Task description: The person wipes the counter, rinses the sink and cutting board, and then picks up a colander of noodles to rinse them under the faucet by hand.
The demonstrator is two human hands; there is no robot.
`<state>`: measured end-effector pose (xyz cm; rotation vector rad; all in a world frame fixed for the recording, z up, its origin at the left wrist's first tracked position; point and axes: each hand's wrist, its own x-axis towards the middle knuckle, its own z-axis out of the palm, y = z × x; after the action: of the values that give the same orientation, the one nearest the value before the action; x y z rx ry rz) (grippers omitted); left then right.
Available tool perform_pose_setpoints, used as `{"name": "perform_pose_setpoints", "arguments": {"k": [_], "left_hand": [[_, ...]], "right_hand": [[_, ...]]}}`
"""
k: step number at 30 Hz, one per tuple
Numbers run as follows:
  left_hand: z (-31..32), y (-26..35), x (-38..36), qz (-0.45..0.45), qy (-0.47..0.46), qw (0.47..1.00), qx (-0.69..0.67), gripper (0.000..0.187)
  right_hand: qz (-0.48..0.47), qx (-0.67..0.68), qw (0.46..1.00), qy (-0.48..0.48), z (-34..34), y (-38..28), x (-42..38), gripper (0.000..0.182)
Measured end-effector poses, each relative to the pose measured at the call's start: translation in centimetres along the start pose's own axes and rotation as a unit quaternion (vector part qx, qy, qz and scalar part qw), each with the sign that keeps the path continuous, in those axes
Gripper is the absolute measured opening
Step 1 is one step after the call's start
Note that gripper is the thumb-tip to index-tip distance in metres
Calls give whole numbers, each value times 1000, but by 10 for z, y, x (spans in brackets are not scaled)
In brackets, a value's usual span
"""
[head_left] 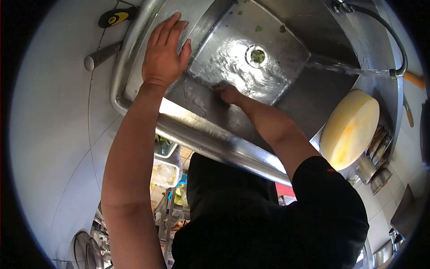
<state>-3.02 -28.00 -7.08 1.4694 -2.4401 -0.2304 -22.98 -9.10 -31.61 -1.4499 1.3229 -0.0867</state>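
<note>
My left hand lies flat on the steel ledge beside the basin, fingers stretched out and the thumb apart. Down inside the metal sink, my right hand is close to the near wall of the basin. Its fingers look curled; whatever they hold, if anything, is hidden. Rippling water covers part of the basin floor. The drain is filled with green scraps, and a few more green bits stick to the floor near the far edge. A stream of water runs from the black hose tap into the basin.
A thick round yellowish block leans at the right of the sink, with metal pans behind it. A dark-handled tool and a black-and-yellow object are at the left wall. White tubs stand below the sink's front edge.
</note>
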Motion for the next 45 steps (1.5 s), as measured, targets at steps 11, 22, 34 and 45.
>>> {"name": "perform_pose_setpoints", "arguments": {"k": [11,22,34,45], "left_hand": [[-2,1,1,-13,-3,1000,-15,40],[-1,0,0,-9,0,1000,-6,40],[-3,0,1,-5,-5,1000,-8,41],[1,1,-1,8,1,1000,13,43]], "right_hand": [[169,-255,944,-124,-31,62,-127,28],[-13,-119,993,3,0,23,-15,31],[26,-302,943,-140,-3,80,-63,29],[-79,-54,991,93,27,-8,60,17]]}}
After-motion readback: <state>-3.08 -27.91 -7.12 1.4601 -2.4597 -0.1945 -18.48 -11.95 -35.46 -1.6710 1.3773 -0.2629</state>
